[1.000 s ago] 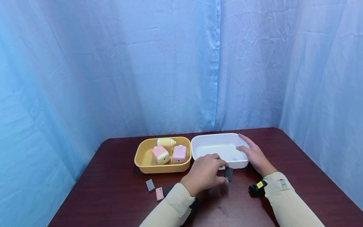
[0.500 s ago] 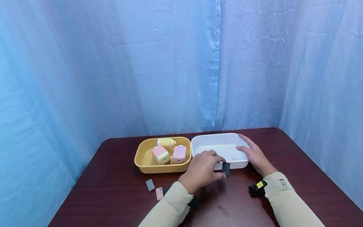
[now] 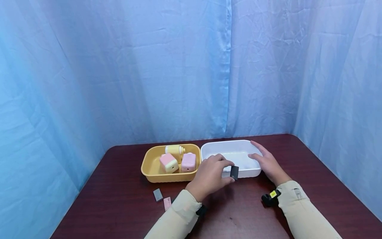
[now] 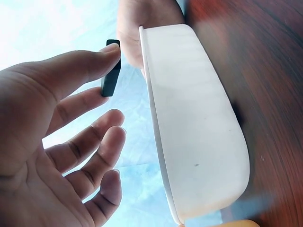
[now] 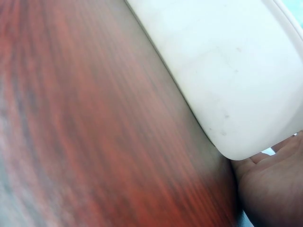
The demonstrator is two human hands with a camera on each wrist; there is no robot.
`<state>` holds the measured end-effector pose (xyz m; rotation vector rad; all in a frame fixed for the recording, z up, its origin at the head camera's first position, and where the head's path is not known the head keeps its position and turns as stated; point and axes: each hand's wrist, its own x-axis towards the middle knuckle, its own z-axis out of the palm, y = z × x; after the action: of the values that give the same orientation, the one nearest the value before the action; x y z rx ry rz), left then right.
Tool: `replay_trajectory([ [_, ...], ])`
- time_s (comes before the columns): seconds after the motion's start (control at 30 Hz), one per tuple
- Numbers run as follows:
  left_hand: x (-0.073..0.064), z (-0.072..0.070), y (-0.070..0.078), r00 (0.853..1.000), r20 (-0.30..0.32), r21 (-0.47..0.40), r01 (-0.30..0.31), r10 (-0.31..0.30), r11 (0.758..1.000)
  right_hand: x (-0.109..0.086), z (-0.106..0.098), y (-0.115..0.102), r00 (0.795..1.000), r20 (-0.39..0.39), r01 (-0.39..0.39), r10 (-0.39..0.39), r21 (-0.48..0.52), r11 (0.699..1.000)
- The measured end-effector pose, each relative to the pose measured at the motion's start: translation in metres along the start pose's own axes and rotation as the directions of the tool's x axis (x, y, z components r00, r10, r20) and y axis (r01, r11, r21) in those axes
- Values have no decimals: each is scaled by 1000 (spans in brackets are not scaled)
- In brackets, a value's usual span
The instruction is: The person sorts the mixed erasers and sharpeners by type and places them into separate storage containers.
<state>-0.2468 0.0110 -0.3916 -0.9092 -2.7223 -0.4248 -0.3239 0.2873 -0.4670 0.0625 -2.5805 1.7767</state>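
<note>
While the left hand (image 3: 209, 177) pinches a small black rectangular block (image 3: 234, 173) between thumb and forefinger tips, I see it held aloft, apart from a white plastic tray (image 3: 250, 173); the right hand (image 3: 270, 166) rests against that tray's right end, thumb and forefinger outstretched.

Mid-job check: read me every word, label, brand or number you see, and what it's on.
No text is readable.
Yellow label at the right hand's wrist: dark marks, too small to read.
Pink block: dark marks, too small.
Grey block: faint marks, too small.
Dark block in the left hand: faint mark, unreadable.
</note>
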Motion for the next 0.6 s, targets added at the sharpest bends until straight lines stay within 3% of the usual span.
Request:
replay_trajectory([
  [0.6, 0, 3, -10, 994, -106, -21, 14, -16, 1000, -1, 1, -2, 1000, -3, 13, -13, 1, 1000],
])
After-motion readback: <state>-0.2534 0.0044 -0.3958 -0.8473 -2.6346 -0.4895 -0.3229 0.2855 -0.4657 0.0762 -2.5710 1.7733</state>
